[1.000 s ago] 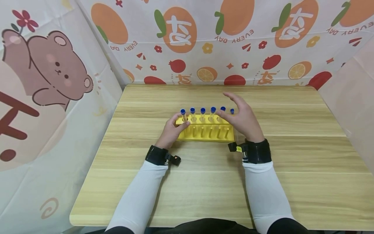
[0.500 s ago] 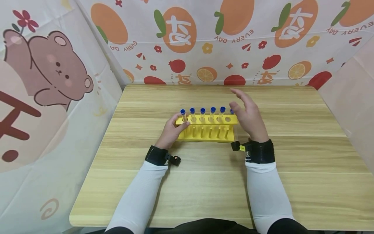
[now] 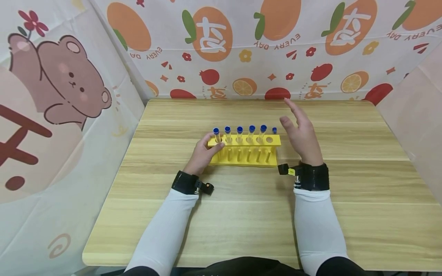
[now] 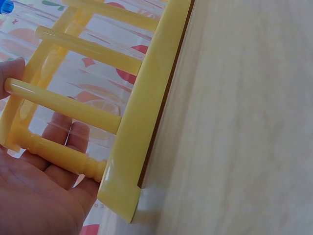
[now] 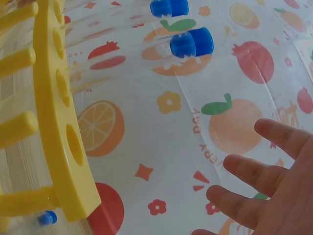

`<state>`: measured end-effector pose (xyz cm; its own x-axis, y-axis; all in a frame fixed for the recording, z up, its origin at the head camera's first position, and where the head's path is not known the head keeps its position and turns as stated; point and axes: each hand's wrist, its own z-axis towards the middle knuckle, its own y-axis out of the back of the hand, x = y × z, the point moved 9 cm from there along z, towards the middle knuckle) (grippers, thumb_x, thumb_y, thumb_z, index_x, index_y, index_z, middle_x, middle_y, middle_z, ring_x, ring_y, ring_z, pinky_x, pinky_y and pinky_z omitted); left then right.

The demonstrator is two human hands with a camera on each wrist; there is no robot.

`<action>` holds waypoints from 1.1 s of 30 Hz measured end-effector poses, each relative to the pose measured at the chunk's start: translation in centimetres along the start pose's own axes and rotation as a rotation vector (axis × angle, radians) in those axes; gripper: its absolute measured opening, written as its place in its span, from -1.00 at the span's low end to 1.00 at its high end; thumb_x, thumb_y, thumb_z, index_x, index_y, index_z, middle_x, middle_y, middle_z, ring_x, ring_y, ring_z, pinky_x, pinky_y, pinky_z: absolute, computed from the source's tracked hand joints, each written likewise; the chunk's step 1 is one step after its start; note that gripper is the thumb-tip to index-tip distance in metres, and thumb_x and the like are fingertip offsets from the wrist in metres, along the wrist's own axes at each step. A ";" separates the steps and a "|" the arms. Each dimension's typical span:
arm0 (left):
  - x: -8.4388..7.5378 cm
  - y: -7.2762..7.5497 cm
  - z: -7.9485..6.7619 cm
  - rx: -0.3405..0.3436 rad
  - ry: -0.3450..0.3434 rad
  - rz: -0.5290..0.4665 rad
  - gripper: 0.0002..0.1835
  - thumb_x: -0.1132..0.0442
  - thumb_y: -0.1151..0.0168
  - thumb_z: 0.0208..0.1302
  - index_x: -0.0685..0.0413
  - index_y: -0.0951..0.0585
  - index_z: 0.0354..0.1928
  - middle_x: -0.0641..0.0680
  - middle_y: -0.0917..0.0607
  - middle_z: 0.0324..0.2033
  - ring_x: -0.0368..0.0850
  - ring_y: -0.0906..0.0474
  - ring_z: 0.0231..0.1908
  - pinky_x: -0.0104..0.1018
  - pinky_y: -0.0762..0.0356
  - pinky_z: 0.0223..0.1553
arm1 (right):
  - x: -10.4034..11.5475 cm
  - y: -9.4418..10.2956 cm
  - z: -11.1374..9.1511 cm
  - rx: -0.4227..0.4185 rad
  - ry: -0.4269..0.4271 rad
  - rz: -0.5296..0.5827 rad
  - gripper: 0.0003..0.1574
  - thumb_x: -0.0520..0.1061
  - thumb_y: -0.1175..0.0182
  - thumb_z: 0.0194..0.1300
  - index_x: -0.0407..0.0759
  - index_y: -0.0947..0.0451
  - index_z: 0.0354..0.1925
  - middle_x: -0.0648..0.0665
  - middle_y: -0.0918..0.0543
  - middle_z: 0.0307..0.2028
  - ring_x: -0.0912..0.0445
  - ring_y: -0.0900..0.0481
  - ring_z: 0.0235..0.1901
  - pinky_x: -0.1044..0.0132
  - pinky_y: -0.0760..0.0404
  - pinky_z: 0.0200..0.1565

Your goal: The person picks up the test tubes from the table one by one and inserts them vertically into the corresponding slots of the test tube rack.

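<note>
A yellow test tube rack (image 3: 243,141) stands on the table, with several clear, blue-capped test tubes (image 3: 251,130) upright in its holes. The rightmost hole (image 3: 269,140) holds no tube; in the right wrist view that hole (image 5: 75,144) is bare too. Another blue cap (image 3: 274,130) shows low behind the rack's right end, its clear tube mostly hidden. My left hand (image 3: 202,154) grips the rack's left end, thumb in front and fingers behind its end post (image 4: 63,155). My right hand (image 3: 304,137) is raised to the right of the rack, fingers extended, holding nothing.
The wooden table (image 3: 248,218) extends around the rack on all sides. A patterned cloth (image 3: 241,50) hangs along its back edge, and a bear-print cloth (image 3: 69,153) hangs at the left. Each wrist wears a black strap with a small camera.
My right hand has moved right, off the rack's right end, uncovering the rightmost hole and the cap behind it. The left hand and the rack have stayed put.
</note>
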<state>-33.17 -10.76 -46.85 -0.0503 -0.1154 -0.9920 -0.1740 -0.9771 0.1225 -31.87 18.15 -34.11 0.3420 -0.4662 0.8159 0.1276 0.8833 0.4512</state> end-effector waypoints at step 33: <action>-0.3 0.0 0.0 0.001 -0.009 -0.023 -0.58 0.09 -0.30 0.33 0.01 -0.51 0.18 0.18 -0.32 0.39 0.01 -0.44 0.15 -0.37 -0.53 -0.01 | -4.2 0.4 0.6 -0.003 -0.219 -0.027 -0.12 0.50 0.01 0.32 0.21 -0.20 0.47 -0.07 -0.24 0.48 -0.12 -0.16 0.45 -0.29 -0.24 0.33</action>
<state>-33.18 -10.71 -46.59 -0.0554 -0.0915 -0.9943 -0.1766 -0.9792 0.0999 -33.85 20.39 -37.15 0.1280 -0.4894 0.8626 0.1374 0.8701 0.4732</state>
